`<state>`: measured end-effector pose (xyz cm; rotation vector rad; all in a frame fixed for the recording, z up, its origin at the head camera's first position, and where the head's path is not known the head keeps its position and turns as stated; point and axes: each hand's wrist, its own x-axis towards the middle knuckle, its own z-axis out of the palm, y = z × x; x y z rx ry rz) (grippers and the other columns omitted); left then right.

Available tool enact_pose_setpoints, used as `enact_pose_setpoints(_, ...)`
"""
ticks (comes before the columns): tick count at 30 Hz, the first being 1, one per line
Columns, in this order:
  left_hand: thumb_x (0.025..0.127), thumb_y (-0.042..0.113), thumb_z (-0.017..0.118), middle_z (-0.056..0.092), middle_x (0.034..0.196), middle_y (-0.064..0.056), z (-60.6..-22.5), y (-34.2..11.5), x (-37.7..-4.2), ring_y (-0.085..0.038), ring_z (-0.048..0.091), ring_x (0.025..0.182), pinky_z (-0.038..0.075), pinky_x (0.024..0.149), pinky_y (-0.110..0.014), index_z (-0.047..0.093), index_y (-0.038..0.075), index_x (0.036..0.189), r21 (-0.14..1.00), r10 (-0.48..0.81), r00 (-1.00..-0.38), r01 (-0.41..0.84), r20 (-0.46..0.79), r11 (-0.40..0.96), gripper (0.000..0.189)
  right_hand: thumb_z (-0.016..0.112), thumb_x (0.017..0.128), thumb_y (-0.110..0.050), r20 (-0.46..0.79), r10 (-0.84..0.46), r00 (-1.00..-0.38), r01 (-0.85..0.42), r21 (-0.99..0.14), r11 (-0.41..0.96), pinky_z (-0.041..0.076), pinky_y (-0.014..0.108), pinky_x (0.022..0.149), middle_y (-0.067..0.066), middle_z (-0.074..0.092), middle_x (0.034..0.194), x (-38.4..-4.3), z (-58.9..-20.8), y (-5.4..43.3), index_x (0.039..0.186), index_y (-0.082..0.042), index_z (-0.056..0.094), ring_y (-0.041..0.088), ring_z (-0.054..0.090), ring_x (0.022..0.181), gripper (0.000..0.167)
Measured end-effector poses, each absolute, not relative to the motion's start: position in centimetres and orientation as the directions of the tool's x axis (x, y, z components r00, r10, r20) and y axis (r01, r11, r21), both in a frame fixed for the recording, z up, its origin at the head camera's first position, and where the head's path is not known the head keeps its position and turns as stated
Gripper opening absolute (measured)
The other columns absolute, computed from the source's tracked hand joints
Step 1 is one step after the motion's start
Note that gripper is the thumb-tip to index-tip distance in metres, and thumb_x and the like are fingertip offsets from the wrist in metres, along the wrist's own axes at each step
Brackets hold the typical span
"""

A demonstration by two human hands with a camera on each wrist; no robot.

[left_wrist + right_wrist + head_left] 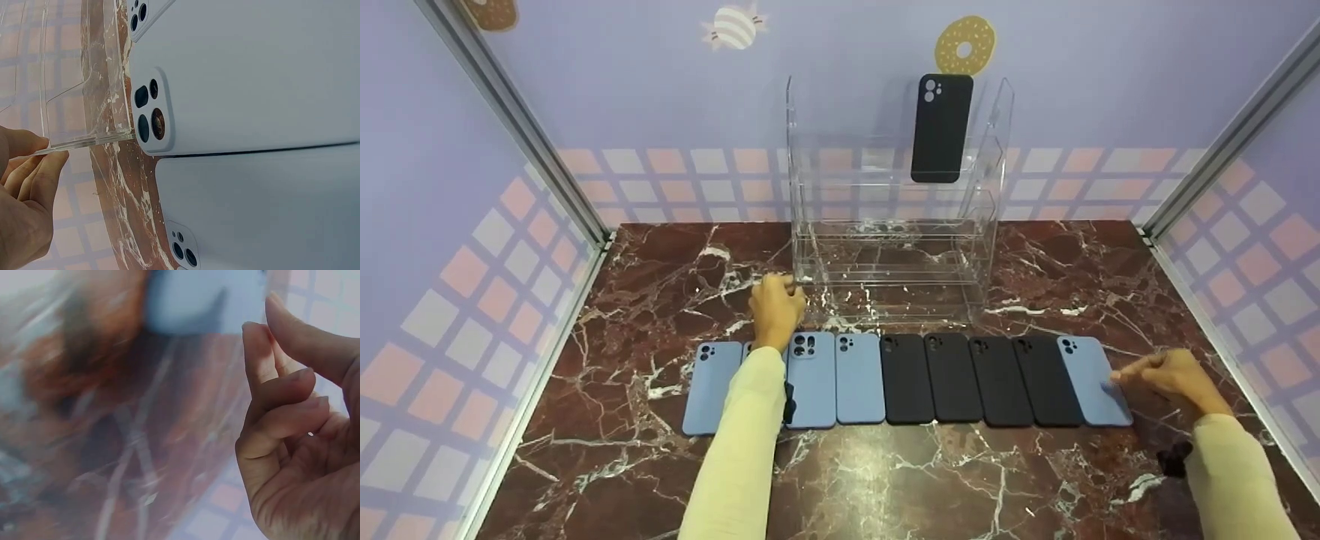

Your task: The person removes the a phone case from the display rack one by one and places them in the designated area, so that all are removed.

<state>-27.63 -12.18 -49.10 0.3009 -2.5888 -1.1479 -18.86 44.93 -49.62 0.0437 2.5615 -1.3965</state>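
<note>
A clear acrylic tiered rack (889, 274) stands at the back of the table. My left hand (777, 304) is at its front left corner; in the left wrist view the thumb and fingers pinch the edge of the clear side panel (84, 142). A black phone case (942, 129) stands upright in the rack's top tier, to the right. My right hand (1174, 375) is beside the rightmost blue phone case (1095, 382), a fingertip at its right edge. In the right wrist view its fingers (275, 422) are bent, with nothing between them.
A row of phone cases lies in front of the rack: several blue ones (861, 379) on the left, then several black ones (952, 379). My left forearm covers most of one blue case. Patterned panels (660, 90) enclose the marbled table (885, 480) at the back and sides.
</note>
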Motion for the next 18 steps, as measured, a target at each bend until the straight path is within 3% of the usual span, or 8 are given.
enact_pose_setpoints(2, 0.088, 0.008, 0.071, 0.075, 0.104, -0.015, -49.1, -12.2, -27.6, -0.041, 0.069, 0.097, 0.054, 0.084, -0.053, 0.081, 0.007, 0.100, 0.742, -0.302, -0.935, -0.067, 0.187, 0.667, 0.015, 0.053, 0.082, 0.010, -0.226, -0.043, -0.973, 0.154, -0.775, 0.612, 0.042, 0.022, 0.044, 0.005, 0.078, 0.090, -19.6, -48.6, 43.9, 0.098, 0.013, 0.071, 0.002, 0.043, 0.048, 0.024)
enact_pose_setpoints(6, 0.088, 0.007, 0.071, 0.075, 0.103, -0.015, -49.1, -12.2, -27.6, -0.040, 0.069, 0.094, 0.054, 0.083, -0.053, 0.081, 0.006, 0.096, 0.736, -0.299, -0.933, -0.059, 0.199, 0.674, 0.013, 0.065, 0.090, 0.001, -0.272, -0.015, -0.962, 0.213, -0.784, 0.583, 0.045, 0.023, 0.047, 0.003, 0.077, 0.094, -21.3, -46.3, 41.3, 0.105, 0.010, 0.070, 0.005, 0.052, 0.056, 0.018)
enact_pose_setpoints(10, 0.088, 0.006, 0.071, 0.076, 0.100, -0.014, -49.1, -12.2, -27.7, -0.038, 0.070, 0.094, 0.054, 0.084, -0.052, 0.081, 0.007, 0.094, 0.739, -0.299, -0.933, -0.055, 0.201, 0.671, 0.011, 0.078, 0.089, -0.029, -0.244, -0.013, -0.970, 0.176, -0.735, 0.655, 0.051, 0.021, 0.061, 0.011, 0.073, 0.105, -23.2, -44.0, 38.8, 0.110, 0.005, 0.071, 0.008, 0.058, 0.076, 0.040)
enact_pose_setpoints(12, 0.088, 0.006, 0.071, 0.076, 0.096, -0.013, -49.1, -12.2, -27.7, -0.037, 0.070, 0.091, 0.054, 0.083, -0.052, 0.081, 0.008, 0.091, 0.741, -0.300, -0.933, -0.056, 0.201, 0.670, 0.010, 0.079, 0.087, -0.040, -0.216, -0.018, -0.976, 0.143, -0.703, 0.697, 0.052, 0.022, 0.064, 0.016, 0.071, 0.111, -24.1, -42.9, 37.4, 0.112, 0.002, 0.071, 0.009, 0.057, 0.077, 0.049)
enact_pose_setpoints(15, 0.089, 0.006, 0.070, 0.077, 0.092, -0.012, -49.1, -12.1, -27.7, -0.035, 0.071, 0.088, 0.055, 0.082, -0.050, 0.081, 0.009, 0.092, 0.746, -0.304, -0.932, -0.060, 0.196, 0.664, 0.012, 0.079, 0.087, -0.041, -0.181, -0.033, -0.983, 0.110, -0.722, 0.683, 0.054, 0.025, 0.066, 0.018, 0.070, 0.113, -25.4, -41.2, 35.4, 0.116, 0.001, 0.069, 0.011, 0.060, 0.077, 0.052)
enact_pose_setpoints(18, 0.089, 0.005, 0.071, 0.077, 0.093, -0.012, -49.1, -12.0, -27.6, -0.035, 0.072, 0.090, 0.054, 0.084, -0.051, 0.082, 0.007, 0.098, 0.749, -0.302, -0.931, -0.049, 0.206, 0.661, 0.014, 0.079, 0.088, -0.035, -0.133, -0.040, -0.990, 0.076, -0.758, 0.647, 0.054, 0.027, 0.062, 0.012, 0.073, 0.103, -26.5, -39.6, 33.3, 0.115, 0.000, 0.069, 0.013, 0.062, 0.073, 0.045)
